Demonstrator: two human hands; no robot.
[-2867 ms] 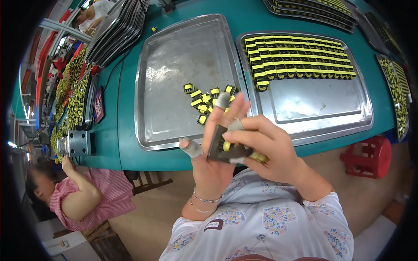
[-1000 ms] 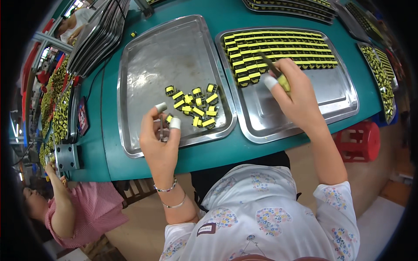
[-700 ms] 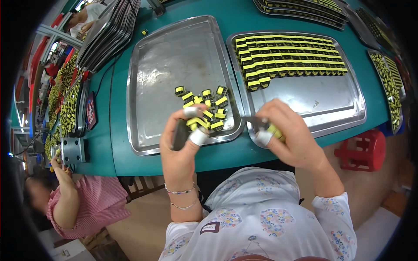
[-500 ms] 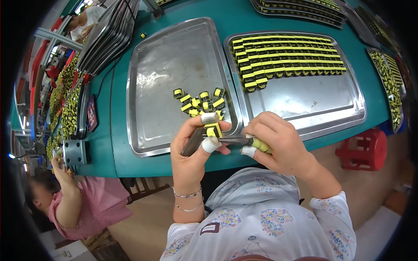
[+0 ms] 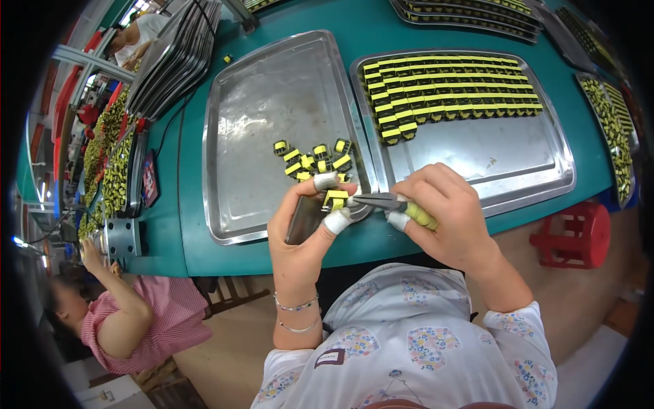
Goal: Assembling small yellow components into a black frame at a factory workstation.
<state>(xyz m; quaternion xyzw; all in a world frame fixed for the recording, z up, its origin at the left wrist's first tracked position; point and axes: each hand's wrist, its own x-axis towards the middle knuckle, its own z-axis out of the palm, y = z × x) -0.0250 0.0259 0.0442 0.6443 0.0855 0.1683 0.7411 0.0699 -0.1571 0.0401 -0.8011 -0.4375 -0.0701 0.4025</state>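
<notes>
A small transformer [image 5: 335,199], yellow tape around a black body, is pinched between the thumb and index finger of my left hand [image 5: 294,238]. White tape wraps those fingertips. A flat dark metal piece [image 5: 304,219] also lies in that hand, against the palm; its lower part is hidden. My right hand [image 5: 453,215] is closed around needle-nose pliers [image 5: 381,200] with yellow-green wrapped handles. Their jaws point left and end just right of the transformer. Beyond my left hand, several loose transformers [image 5: 308,162] lie piled on a metal tray [image 5: 252,95].
A second tray [image 5: 490,153] holds rows of transformers [image 5: 456,88]. Stacked trays [image 5: 470,20] stand at the back right, more trays [image 5: 174,61] at the back left. A red stool [image 5: 575,235] is at right. A co-worker in a striped top [image 5: 146,324] sits at left.
The pliers' jaws have moved from across the transformer's lower edge to its right side. The transformer has turned slightly in my left fingers. The view has shifted a little.
</notes>
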